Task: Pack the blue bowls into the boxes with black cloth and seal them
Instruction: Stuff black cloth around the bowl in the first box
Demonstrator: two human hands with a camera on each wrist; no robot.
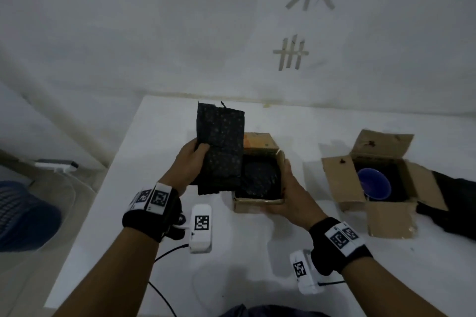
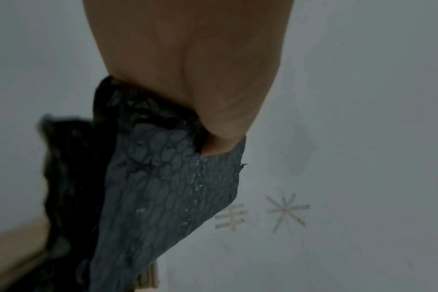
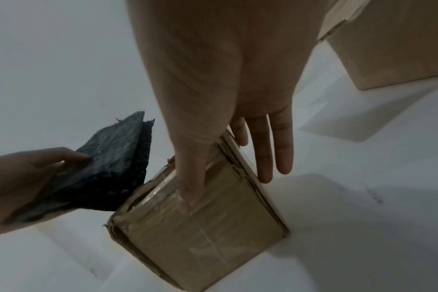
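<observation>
My left hand (image 1: 193,162) grips a folded black cloth (image 1: 219,147) and holds it upright above the left edge of a small open cardboard box (image 1: 257,203). More black cloth (image 1: 260,180) lines that box; no bowl shows in it. My right hand (image 1: 286,188) clasps the box's near right corner. In the right wrist view the thumb presses one face of the box (image 3: 200,227) while the fingers (image 3: 265,150) lie straight along the adjoining side. In the left wrist view my left hand (image 2: 188,69) pinches the cloth (image 2: 168,187). A blue bowl (image 1: 374,184) sits in a second, cloth-lined box (image 1: 337,183) to the right.
The second box's flaps stand spread open. Another dark cloth (image 1: 453,203) lies at the table's right edge. Two white marker-tagged devices (image 1: 202,226) (image 1: 304,273) with cables lie near my wrists. The white table (image 1: 159,136) ends at the left, and a wall rises behind it.
</observation>
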